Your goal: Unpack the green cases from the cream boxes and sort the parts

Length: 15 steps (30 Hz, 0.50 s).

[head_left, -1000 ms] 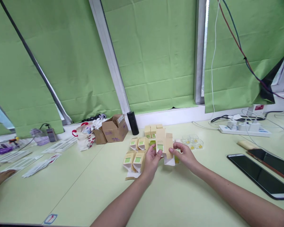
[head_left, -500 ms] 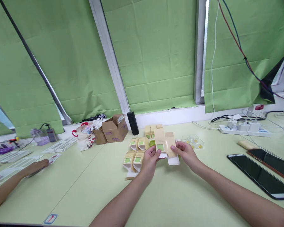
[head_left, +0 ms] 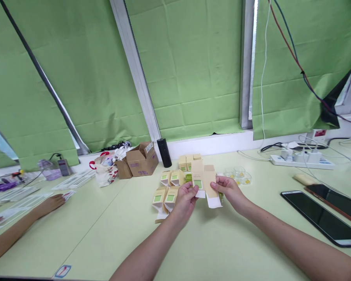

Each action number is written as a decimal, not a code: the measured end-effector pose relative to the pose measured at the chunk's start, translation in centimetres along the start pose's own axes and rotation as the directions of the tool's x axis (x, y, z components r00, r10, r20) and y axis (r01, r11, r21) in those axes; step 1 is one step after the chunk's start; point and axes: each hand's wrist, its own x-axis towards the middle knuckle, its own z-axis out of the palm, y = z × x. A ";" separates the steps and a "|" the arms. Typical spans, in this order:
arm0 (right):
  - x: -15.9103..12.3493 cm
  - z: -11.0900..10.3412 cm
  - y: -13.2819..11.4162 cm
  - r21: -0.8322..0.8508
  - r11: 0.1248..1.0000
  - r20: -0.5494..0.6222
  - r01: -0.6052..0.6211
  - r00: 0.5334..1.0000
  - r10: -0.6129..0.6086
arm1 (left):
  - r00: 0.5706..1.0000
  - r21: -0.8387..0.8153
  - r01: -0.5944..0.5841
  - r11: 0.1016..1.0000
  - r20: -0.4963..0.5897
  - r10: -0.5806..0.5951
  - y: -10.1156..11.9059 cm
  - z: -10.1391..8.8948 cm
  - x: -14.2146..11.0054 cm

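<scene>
Creased green sheeting [head_left: 187, 70] hangs behind a smooth, pale desk [head_left: 105, 242]. Between the hands, above the desk, is a tan card carton [head_left: 210, 175], its panels oblong. Left hand [head_left: 185, 198] fingers clamp its lower left side; right hand [head_left: 228, 190] fingers pinch its right edge. Its long axis points toward the desk's far edge, white flaps nearward.

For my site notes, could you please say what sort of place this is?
Probably a shared workroom, with small cartons on a long table, another person's hand at left and a power strip at right.
</scene>
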 end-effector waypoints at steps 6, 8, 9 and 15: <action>0.2 -0.4 0.6 -0.043 0.998 -0.051 0.034 0.998 -0.036 | 0.998 0.062 -0.063 0.996 -0.019 0.064 -0.3 -0.2 -0.1; 0.3 -0.6 0.7 -0.079 0.995 -0.058 0.062 0.996 -0.067 | 0.993 0.106 -0.117 0.988 -0.020 0.119 -0.4 -0.2 -0.2; 0.3 -0.6 0.8 -0.099 0.992 -0.055 0.083 0.995 -0.088 | 0.989 0.134 -0.144 0.981 -0.016 0.147 -0.3 -0.1 -0.2; 0.3 -0.8 1.1 -0.270 0.929 -0.062 0.255 0.958 -0.280 | 0.922 0.412 -0.368 0.834 0.047 0.383 0.5 0.5 -1.3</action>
